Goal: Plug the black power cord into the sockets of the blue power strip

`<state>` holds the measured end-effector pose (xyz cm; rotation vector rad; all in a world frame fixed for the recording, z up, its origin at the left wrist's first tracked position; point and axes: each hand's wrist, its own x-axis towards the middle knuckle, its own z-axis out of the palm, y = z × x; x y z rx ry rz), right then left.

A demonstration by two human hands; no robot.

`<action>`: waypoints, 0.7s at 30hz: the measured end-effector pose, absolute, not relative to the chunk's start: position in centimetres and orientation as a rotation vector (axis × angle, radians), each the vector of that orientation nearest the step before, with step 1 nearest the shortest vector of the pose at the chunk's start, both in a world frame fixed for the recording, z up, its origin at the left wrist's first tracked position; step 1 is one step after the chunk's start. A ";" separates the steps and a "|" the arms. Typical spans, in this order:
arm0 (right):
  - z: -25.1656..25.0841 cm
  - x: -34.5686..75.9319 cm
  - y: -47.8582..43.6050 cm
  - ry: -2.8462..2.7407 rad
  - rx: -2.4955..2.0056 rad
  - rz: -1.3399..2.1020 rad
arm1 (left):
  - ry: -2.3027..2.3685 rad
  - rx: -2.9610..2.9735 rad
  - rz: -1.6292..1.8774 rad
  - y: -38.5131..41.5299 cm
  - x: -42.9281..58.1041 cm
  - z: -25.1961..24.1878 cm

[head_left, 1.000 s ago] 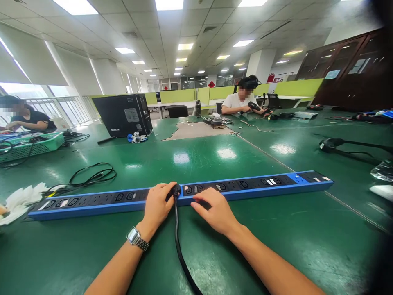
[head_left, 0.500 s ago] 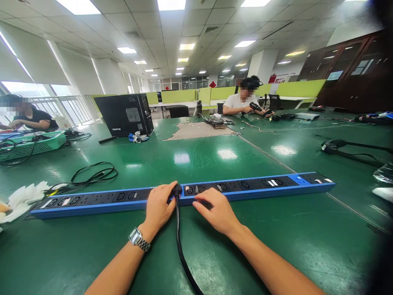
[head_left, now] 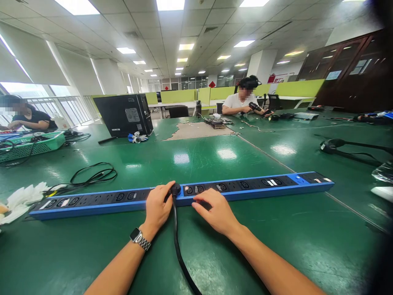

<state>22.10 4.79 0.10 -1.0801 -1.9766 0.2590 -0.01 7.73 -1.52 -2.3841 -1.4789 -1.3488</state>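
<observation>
A long blue power strip point(head_left: 245, 187) with black sockets lies across the green table point(head_left: 196, 159). A black plug point(head_left: 175, 189) sits in a socket near its middle, and its thick black cable point(head_left: 179, 254) runs back toward me. My left hand point(head_left: 156, 205), with a wristwatch, is curled around the plug. My right hand point(head_left: 215, 211) rests on the front edge of the strip just right of the plug, fingers bent and pressing on it.
A coiled black cable point(head_left: 92, 176) and white paper point(head_left: 21, 196) lie at the left. A black computer case point(head_left: 124, 114) stands behind. A green basket point(head_left: 30, 144) sits far left. Two other people sit at the far tables. Black cables point(head_left: 344, 148) lie at right.
Almost nothing differs. My left hand has shifted slightly on the plug, and the view has moved a little.
</observation>
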 end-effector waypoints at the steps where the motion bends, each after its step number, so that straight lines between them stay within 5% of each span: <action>1: 0.0 22.1 4.8 -1.981 -1.082 0.250 | -1.474 -2.375 -1.385 7.7 0.0 -1.5; 14: 0.2 22.0 4.6 -2.130 -1.035 0.313 | -1.207 -2.542 -1.327 5.1 2.6 -0.1; 21: 0.3 22.9 5.0 -1.962 -0.867 0.075 | -1.244 -2.549 -1.431 5.1 2.3 -0.2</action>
